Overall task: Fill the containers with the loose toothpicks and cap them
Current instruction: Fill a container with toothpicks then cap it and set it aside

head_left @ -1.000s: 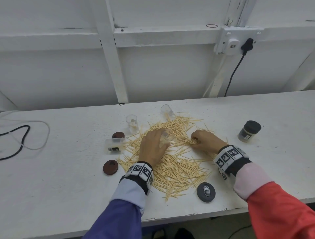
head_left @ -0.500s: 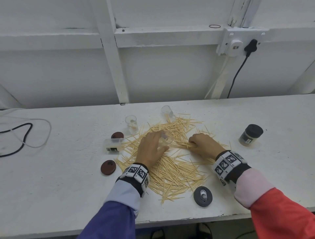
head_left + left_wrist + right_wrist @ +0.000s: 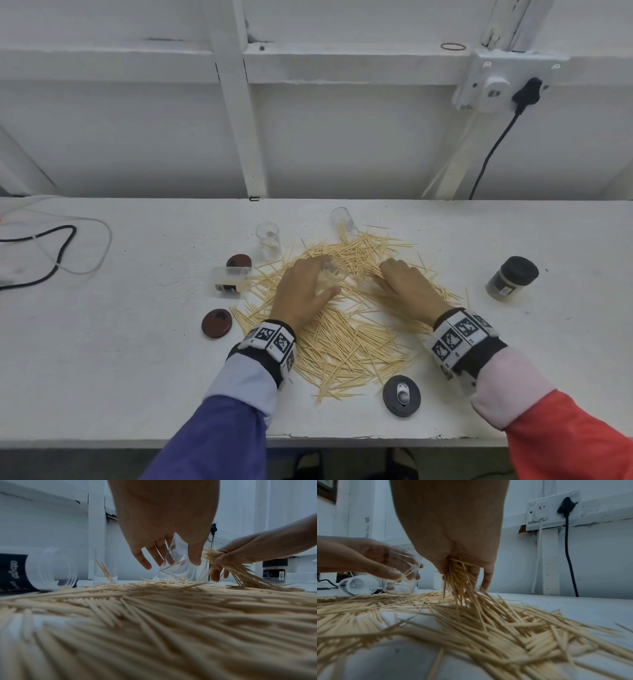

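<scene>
A wide heap of loose toothpicks (image 3: 346, 325) covers the middle of the white table (image 3: 102, 359). My left hand (image 3: 308, 287) grips a clear container (image 3: 334, 274), tilted, with a few toothpicks inside (image 3: 176, 566) (image 3: 402, 580). My right hand (image 3: 404, 291) pinches a bundle of toothpicks (image 3: 458, 577) just right of that container, their lower ends still on the heap. Another clear container (image 3: 269, 240) stands upright behind the heap. Two more lie on their sides: a labelled one (image 3: 229, 279) at the left and one (image 3: 344, 222) at the back.
Two brown lids (image 3: 216, 323) (image 3: 238, 262) lie left of the heap, and a dark grey lid (image 3: 401, 395) near the front edge. A capped, filled jar (image 3: 512, 279) stands at the right. Cables (image 3: 51, 253) lie at the far left; a wall socket (image 3: 496, 85) is behind.
My right hand has gathered toothpicks into a bundle and lifted slightly off the heap. The left hand keeps the container in much the same place.
</scene>
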